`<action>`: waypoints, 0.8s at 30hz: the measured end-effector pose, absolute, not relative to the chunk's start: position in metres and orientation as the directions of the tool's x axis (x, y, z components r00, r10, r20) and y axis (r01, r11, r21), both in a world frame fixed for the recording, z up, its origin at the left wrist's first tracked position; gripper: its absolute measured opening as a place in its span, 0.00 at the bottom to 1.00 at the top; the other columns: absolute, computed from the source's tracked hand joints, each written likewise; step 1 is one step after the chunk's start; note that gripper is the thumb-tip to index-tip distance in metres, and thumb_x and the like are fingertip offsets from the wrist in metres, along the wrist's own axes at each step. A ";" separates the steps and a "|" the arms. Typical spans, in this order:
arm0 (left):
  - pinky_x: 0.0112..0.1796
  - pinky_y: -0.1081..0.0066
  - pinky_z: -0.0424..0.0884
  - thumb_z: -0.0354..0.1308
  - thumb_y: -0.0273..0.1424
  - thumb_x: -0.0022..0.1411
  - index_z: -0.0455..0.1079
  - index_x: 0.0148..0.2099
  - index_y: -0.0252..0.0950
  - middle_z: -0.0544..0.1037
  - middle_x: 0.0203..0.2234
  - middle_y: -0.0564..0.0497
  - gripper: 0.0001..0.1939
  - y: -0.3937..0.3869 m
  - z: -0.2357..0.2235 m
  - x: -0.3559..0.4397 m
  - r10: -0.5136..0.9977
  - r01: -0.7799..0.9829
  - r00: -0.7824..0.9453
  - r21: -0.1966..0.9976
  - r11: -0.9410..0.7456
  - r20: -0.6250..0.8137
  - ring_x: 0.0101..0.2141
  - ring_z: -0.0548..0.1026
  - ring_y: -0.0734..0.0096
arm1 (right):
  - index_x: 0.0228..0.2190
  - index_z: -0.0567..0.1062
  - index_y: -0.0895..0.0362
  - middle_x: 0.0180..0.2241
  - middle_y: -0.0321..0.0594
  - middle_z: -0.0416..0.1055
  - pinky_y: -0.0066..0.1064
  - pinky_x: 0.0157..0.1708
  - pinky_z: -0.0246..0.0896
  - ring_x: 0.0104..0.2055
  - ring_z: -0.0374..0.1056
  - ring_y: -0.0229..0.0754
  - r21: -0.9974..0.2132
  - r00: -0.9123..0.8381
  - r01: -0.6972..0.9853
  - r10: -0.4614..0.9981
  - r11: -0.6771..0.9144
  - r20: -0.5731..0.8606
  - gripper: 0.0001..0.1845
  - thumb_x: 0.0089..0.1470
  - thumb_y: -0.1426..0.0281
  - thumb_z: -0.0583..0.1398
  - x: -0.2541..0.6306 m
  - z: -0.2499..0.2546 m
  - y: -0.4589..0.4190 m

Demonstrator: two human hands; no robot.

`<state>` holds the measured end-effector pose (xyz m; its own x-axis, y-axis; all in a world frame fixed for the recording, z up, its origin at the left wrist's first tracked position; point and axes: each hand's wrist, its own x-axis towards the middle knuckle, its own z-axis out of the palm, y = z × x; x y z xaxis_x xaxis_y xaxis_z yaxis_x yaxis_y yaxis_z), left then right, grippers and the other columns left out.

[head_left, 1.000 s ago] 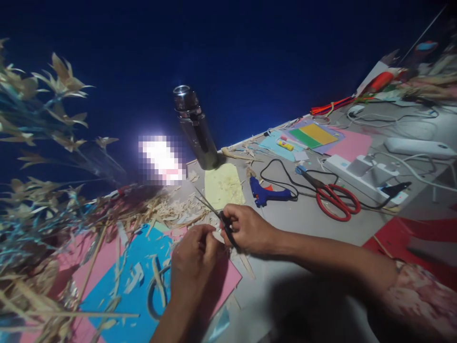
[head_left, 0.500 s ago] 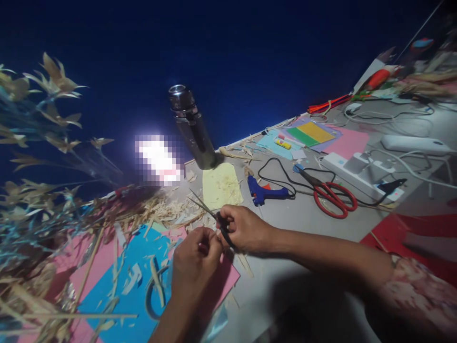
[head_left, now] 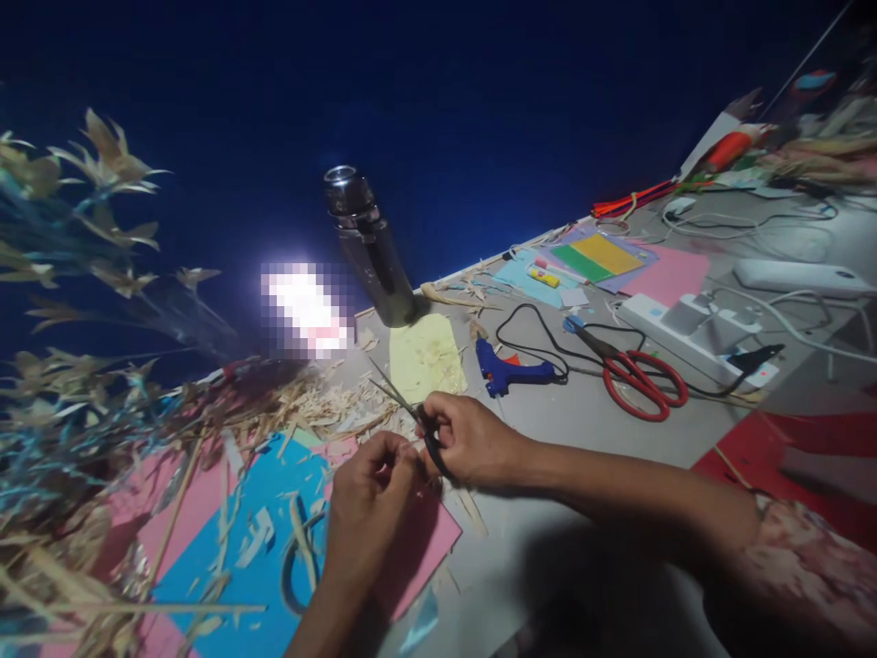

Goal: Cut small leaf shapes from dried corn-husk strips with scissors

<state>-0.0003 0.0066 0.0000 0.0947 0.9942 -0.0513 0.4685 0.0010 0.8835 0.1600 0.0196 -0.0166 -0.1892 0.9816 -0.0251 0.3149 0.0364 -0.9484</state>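
My right hand [head_left: 472, 439] grips the black handles of a small pair of scissors [head_left: 404, 407], whose thin blades point up and to the left. My left hand [head_left: 374, 498] is just left of it, fingers pinched on a small pale strip that is too small to name. Both hands hover over a pink sheet [head_left: 425, 539] at the near table edge. A blue sheet [head_left: 253, 539] littered with pale shavings lies to the left.
A steel flask [head_left: 370, 247] stands behind a yellow sheet [head_left: 426, 358]. A blue glue gun [head_left: 511, 372], red scissors [head_left: 640, 384], a white power strip [head_left: 699, 334], cables and coloured paper lie to the right. Dried straw stems [head_left: 75, 402] crowd the left.
Both hands stayed almost in place. The left hand's fingers shifted slightly against the scissors.
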 end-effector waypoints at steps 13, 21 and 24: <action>0.19 0.76 0.66 0.65 0.39 0.48 0.69 0.23 0.37 0.71 0.14 0.57 0.12 0.007 0.011 -0.006 0.972 0.268 -0.218 0.952 0.148 -0.089 0.17 0.67 0.73 | 0.30 0.72 0.57 0.28 0.33 0.72 0.25 0.25 0.56 0.27 0.64 0.35 -0.979 -0.216 -0.052 0.959 -0.197 -0.182 0.12 0.40 0.78 0.65 0.162 -0.015 0.026; 0.19 0.78 0.62 0.65 0.36 0.44 0.70 0.21 0.35 0.72 0.13 0.55 0.10 0.009 0.011 -0.001 0.981 0.322 -0.125 0.929 0.180 -0.147 0.17 0.66 0.75 | 0.27 0.70 0.58 0.23 0.28 0.66 0.24 0.24 0.55 0.24 0.59 0.32 -0.991 -0.152 -0.100 0.986 -0.091 -0.076 0.11 0.37 0.78 0.63 0.156 -0.014 0.019; 0.18 0.77 0.65 0.67 0.35 0.44 0.70 0.25 0.36 0.72 0.13 0.56 0.10 0.011 0.016 -0.002 0.950 0.122 -0.224 0.960 0.251 -0.219 0.16 0.67 0.75 | 0.29 0.70 0.57 0.22 0.27 0.65 0.24 0.22 0.53 0.22 0.58 0.32 -0.974 -0.065 -0.187 0.991 -0.129 -0.119 0.12 0.39 0.75 0.64 0.155 -0.019 0.023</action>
